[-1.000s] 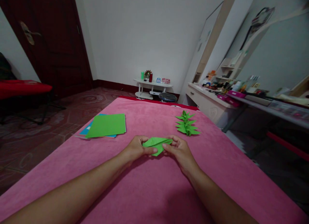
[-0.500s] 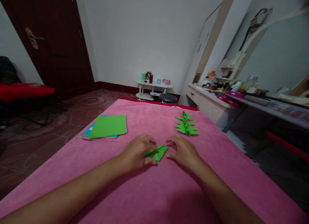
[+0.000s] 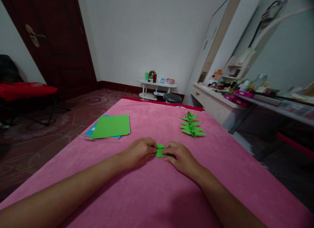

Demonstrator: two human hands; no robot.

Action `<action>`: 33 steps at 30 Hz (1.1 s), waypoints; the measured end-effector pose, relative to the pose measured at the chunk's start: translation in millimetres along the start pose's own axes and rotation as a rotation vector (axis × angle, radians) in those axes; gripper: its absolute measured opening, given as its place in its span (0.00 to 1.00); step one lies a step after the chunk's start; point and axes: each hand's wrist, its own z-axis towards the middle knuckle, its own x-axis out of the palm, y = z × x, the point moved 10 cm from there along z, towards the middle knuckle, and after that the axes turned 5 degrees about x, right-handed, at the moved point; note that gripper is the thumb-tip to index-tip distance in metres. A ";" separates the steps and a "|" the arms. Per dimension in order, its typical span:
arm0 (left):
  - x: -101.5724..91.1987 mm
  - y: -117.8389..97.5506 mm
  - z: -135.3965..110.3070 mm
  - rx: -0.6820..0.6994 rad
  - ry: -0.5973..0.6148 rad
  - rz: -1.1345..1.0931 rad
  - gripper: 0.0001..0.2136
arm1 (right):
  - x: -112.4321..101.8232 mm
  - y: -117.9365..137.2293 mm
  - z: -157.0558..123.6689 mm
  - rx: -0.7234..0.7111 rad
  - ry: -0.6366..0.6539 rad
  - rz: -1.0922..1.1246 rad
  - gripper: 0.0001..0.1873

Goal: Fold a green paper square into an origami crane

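A small folded piece of green paper [image 3: 159,150] lies on the pink cloth [image 3: 157,195] in front of me. My left hand [image 3: 139,151] presses on its left side with curled fingers. From the other side my right hand [image 3: 179,156] pinches it, fingers closed. Most of the paper is hidden under both hands. A row of finished green folded shapes [image 3: 192,125] lies beyond my right hand.
A stack of flat sheets, green [image 3: 111,126] on top of blue, lies at the far left of the cloth. A white desk [image 3: 213,103] with bottles stands to the right, a small white stand [image 3: 157,87] by the far wall, a red chair [image 3: 24,90] at left.
The paper, held up and wider a second ago, now lies pressed flat and folded smaller. Both hands have closed in over it.
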 end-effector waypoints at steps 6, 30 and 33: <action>8.7 10.5 -8.3 -0.047 -0.056 -0.011 0.10 | 2.2 -0.6 0.6 0.024 -0.048 -0.028 0.04; 6.3 20.9 -6.3 -0.230 -0.124 -0.116 0.08 | 15.1 -22.4 3.8 0.214 -0.107 0.258 0.08; 8.4 24.5 -6.8 -0.262 -0.120 -0.116 0.08 | 14.7 -25.3 3.8 0.243 -0.129 0.213 0.07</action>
